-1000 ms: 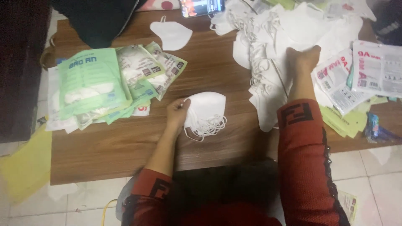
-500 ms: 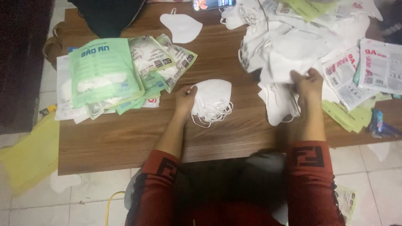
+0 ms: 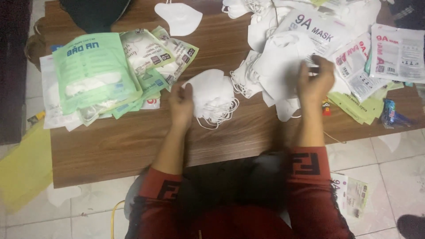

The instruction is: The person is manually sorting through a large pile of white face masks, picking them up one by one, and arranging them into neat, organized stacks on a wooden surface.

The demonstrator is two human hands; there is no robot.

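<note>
1. Our left hand (image 3: pixel 180 105) rests on the wooden table (image 3: pixel 110 146), its fingers curled against the left edge of a small stack of white face masks (image 3: pixel 211 95); we cannot tell whether the fingers pinch the stack or only press against it.
2. That stack lies near the middle of the table, and its thin ear loops spill out toward us over the wood.
3. Our right hand (image 3: pixel 315 82) hangs over the near edge of a big loose heap of white masks (image 3: pixel 283 57), fingers bent down and touching the top masks; whether it has closed on one we cannot tell, as the hand is blurred.
4. The heap sits just right of the small stack, and its nearest masks almost touch it.
5. A pile of green and clear mask packets (image 3: pixel 99 75) lies at the left of the table, fanned out, with one large green packet on top.
6. White printed packets (image 3: pixel 396 53) lie at the right end, partly over the heap and partly over some yellow-green sheets (image 3: pixel 361 106).
7. A single white mask (image 3: pixel 179 17) lies alone at the far edge, well apart from both hands.
8. A dark bag (image 3: pixel 95 13) sits at the far left corner.
9. Both our sleeves are red with dark pattern, and the tiled floor (image 3: pixel 394 168) shows around the table.
</note>
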